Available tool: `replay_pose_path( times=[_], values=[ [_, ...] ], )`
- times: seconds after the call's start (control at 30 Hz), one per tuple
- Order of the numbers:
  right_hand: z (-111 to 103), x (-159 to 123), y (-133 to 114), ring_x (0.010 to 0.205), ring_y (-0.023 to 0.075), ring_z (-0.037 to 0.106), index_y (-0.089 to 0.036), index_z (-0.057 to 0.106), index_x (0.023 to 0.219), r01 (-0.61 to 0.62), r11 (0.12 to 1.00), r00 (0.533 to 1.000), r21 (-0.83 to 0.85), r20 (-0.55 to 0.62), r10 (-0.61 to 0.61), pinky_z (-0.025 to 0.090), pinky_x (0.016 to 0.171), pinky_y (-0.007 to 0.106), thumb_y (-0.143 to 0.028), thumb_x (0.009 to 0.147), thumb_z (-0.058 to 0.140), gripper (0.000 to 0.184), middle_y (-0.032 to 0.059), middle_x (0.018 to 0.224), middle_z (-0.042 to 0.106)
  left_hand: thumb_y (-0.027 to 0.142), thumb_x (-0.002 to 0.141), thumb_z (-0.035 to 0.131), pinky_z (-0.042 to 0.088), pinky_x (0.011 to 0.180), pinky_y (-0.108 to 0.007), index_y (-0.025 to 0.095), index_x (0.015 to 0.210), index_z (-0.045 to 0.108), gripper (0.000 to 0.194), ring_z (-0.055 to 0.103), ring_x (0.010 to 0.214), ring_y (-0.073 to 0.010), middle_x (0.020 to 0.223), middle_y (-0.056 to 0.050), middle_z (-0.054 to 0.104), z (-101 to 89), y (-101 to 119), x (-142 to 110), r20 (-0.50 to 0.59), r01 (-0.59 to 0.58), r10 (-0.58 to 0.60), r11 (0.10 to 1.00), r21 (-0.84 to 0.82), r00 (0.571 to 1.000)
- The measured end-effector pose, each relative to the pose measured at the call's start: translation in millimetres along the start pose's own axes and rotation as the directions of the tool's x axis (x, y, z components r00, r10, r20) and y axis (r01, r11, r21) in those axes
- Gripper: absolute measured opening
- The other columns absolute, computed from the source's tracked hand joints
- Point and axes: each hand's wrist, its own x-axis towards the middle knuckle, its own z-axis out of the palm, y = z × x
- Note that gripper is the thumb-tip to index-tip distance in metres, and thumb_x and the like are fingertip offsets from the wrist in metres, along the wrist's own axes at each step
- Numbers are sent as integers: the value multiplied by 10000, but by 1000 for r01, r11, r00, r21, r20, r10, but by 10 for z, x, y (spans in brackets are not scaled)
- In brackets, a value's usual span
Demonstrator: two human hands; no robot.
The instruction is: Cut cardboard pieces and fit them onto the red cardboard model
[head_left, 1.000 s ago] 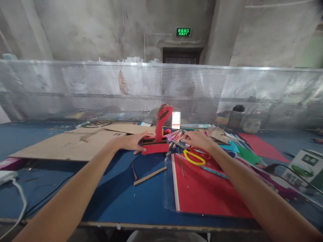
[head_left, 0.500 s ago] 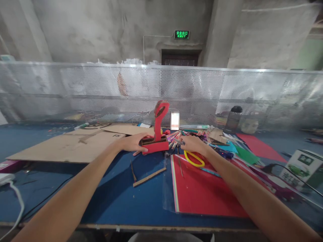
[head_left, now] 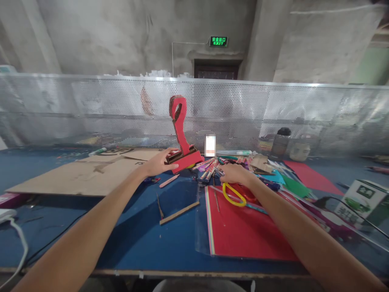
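Note:
My left hand [head_left: 159, 164] grips the left end of a red-covered cardboard model [head_left: 188, 161]. The model has a box-like base and a tall upright that curls into a loop. It is tilted, its base raised off the table. My right hand [head_left: 235, 173] is closed around the blade part of scissors [head_left: 225, 194] with yellow and red handles. The fingertips are partly hidden. Below these handles lies a pack of red paper [head_left: 252, 231] in a clear sleeve. A pink pen [head_left: 169, 181] rests on the table under the model.
A cardboard sheet [head_left: 85, 174] covers the left side. Several striped sticks [head_left: 209, 168] lie in the middle. Nearer me is a thin cardboard strip [head_left: 179, 213]. A dark bottle [head_left: 281, 144] and a white-green box [head_left: 358, 205] stand to the right. A perforated metal screen [head_left: 121, 101] runs behind.
My left hand has lifted the red model and tilted it to the left, uncovering the pink pen. My right hand has come down onto the scissors and closed on them; their handles have shifted slightly.

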Motion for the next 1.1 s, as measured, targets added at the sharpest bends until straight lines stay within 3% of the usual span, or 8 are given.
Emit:
replay_pose_path(
  times=[0.2,0.33,0.43,0.5,0.6,0.73,0.93,1.1],
  values=[
    [7,-49,-56,1033,355,716,-206,729,1081,56,998,998,-34,27,-55,531,803,394,-286,795,640,310,155,1118,757,492,858,686,525,897,-372,232,1402,463,643,593,1187,-270,1315,-123,610,-30,-4,-5,-6,17,-17,999,29,1000],
    [12,-20,-132,1073,340,700,-216,718,1117,102,995,992,21,-83,-100,524,874,408,-310,857,630,290,130,1118,754,505,843,701,527,910,-386,225,1397,483,658,586,1195,-279,1329,-134,599,-23,-29,-3,-24,42,-42,999,3,999],
    [26,37,-232,1031,309,704,-194,684,1204,169,957,972,237,-203,-121,525,897,407,-346,903,623,343,114,1074,757,517,844,702,530,930,-406,213,1410,476,682,603,1184,-282,1334,-137,604,-17,-37,0,-5,43,-43,997,-59,999],
    [37,71,-294,976,271,708,-178,572,1374,223,835,964,502,-238,-115,546,875,393,-409,911,646,522,114,1089,746,516,851,702,509,983,-423,218,1404,495,661,602,1214,-287,1368,-133,601,-18,-26,0,16,25,-23,996,-85,1000],
    [45,89,-369,1028,245,686,-236,309,1569,253,478,967,841,-230,-107,595,799,367,-535,871,698,853,150,1333,634,500,875,687,452,1070,-422,229,1406,535,615,563,1300,-291,1439,-117,581,-19,24,-1,70,-7,15,993,-115,997],
    [30,42,-471,1221,263,596,-340,275,1583,242,104,966,965,-229,-122,623,825,364,-516,803,784,948,131,1531,443,481,900,665,422,1104,-402,244,1422,575,581,538,1338,-291,1475,-93,576,13,128,9,152,-52,75,987,-150,985],
    [3,-27,-565,1145,242,628,-307,394,1534,160,-99,985,982,-166,-55,640,816,350,-391,754,850,907,119,1457,501,488,917,629,462,1045,-409,258,1395,625,531,584,1257,-302,1397,-79,641,80,255,14,119,11,22,962,-274,993],
    [2,-36,-539,1085,214,662,-268,507,1442,118,-148,986,982,-134,-99,633,842,359,-399,814,805,708,105,1314,627,527,911,617,456,1037,-403,257,1341,658,509,576,1252,-298,1348,-65,658,104,280,-9,78,80,-55,930,-360,995]
  ],
)
